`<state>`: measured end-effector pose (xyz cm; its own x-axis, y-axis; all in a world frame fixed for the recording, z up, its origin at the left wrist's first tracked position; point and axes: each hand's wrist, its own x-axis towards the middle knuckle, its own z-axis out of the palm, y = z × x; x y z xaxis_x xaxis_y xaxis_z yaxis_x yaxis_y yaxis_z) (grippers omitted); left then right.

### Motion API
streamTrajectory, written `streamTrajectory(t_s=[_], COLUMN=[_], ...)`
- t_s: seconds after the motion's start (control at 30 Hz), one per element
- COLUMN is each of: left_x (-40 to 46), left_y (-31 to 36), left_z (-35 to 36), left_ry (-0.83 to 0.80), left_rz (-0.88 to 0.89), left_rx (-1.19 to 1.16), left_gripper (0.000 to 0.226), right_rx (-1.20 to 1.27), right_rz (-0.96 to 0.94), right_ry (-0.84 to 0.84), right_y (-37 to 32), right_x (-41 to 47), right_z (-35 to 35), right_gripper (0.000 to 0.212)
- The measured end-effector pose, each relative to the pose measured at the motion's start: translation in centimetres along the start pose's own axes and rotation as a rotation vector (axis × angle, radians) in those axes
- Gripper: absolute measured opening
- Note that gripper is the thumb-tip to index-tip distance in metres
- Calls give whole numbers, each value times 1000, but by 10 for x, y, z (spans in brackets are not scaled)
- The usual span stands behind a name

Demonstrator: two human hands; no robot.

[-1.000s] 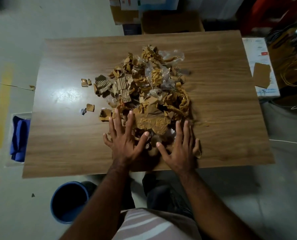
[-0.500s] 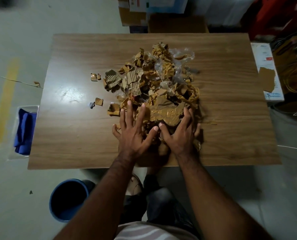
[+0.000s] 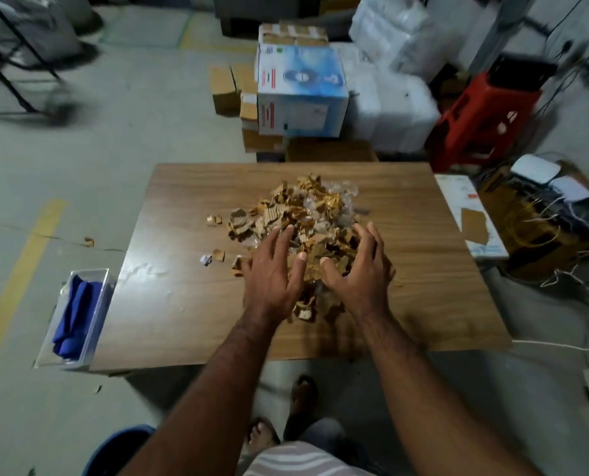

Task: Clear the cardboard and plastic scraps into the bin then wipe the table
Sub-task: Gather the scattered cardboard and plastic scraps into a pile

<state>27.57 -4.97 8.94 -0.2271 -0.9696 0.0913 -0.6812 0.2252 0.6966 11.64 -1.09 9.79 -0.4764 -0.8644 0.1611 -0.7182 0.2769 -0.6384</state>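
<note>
A heap of torn brown cardboard and clear plastic scraps (image 3: pixel 306 207) lies in the middle of the wooden table (image 3: pixel 183 304). My left hand (image 3: pixel 272 273) rests on the near left side of the heap with its fingers spread. My right hand (image 3: pixel 358 269) cups the near right side, fingers bent over the scraps. A few loose bits (image 3: pixel 217 254) lie to the left of the heap. The blue bin (image 3: pixel 114 451) stands on the floor at my lower left, partly cut off. A blue cloth (image 3: pixel 73 314) lies in a clear tray (image 3: pixel 98 304) by the table's left edge.
Boxes (image 3: pixel 300 91) and white wrapped bundles (image 3: pixel 389 108) stand beyond the table's far edge. A red crate (image 3: pixel 478 121), cables (image 3: pixel 554 228) and white devices crowd the right side. A white board with a cardboard piece (image 3: pixel 471 225) lies to the table's right. My feet (image 3: pixel 262 438) are under the near edge.
Both hands have moved further into the heap and lifted slightly, the right hand's fingers curling over scraps. The camera has tilted up, showing more of the room behind the table.
</note>
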Motion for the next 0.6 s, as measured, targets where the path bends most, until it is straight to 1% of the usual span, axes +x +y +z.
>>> streamTrajectory(t_s=[0.13,0.27,0.37,0.47,0.6], left_x=[11,25,40,62,89], left_y=[16,27,34,36,31], left_z=[-12,-15,-12,-1,13], left_ry=[56,77,67,48,49], left_rz=[55,66,56,21,-32], left_rx=[9,32,45,43,75], left_gripper=[72,74,75,70,63], right_rx=[14,25,59,109,103], right_rz=[-58,-87,-83,-76,-91], right_ry=[8,15,-20,-68,-160], right_y=[-15,-19,-18,-18,-15], right_x=[13,30,47,67,97], right_z=[-20,-32,-29,-17,2], right_gripper=[84,83,84,86,73])
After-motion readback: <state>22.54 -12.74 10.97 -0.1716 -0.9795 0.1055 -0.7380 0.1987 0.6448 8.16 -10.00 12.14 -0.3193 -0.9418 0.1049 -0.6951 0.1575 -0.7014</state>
